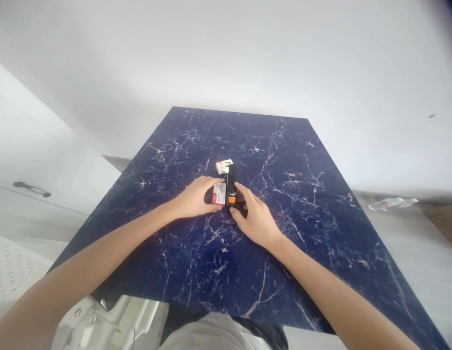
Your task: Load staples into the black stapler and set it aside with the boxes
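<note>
My left hand [198, 197] is closed round a small red-and-white box [219, 194], thumb at the near edge and fingers at the far edge. Right beside that box stands a black stapler [231, 180] with an orange piece at its near end. My right hand [257, 214] grips it from the right, with the thumb near the orange piece and the index finger along the side. The other fingers are partly hidden. Just beyond the stapler's far end lies a second small box [223, 166], white with a red patch and dark print.
The dark blue marbled table [226, 272] has its far edge near a pale wall [247, 58]. A clear plastic bottle [391, 203] lies off to the right, below table height. A white cabinet with a dark handle [31, 188] is on the left. White plastic furniture [138, 311] shows at lower left.
</note>
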A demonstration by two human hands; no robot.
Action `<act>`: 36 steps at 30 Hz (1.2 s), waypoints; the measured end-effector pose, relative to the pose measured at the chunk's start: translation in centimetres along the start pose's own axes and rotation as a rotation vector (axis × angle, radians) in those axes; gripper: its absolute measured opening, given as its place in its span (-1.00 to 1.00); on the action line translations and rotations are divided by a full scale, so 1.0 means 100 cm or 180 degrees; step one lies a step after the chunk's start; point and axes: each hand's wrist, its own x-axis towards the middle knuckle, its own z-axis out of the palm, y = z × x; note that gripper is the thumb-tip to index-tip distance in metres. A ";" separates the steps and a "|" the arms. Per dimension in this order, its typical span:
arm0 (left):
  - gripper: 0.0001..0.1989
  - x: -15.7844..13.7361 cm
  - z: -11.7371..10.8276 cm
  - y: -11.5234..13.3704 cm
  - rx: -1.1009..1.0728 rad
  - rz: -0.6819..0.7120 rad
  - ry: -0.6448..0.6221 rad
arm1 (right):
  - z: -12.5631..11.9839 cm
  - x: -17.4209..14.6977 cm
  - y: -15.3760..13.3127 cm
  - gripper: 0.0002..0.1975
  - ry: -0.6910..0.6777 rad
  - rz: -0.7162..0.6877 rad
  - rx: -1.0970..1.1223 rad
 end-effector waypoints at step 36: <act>0.08 0.019 -0.028 -0.038 -0.0453 0.0197 -0.0557 | -0.006 0.004 0.003 -0.33 -0.0198 0.0019 0.0125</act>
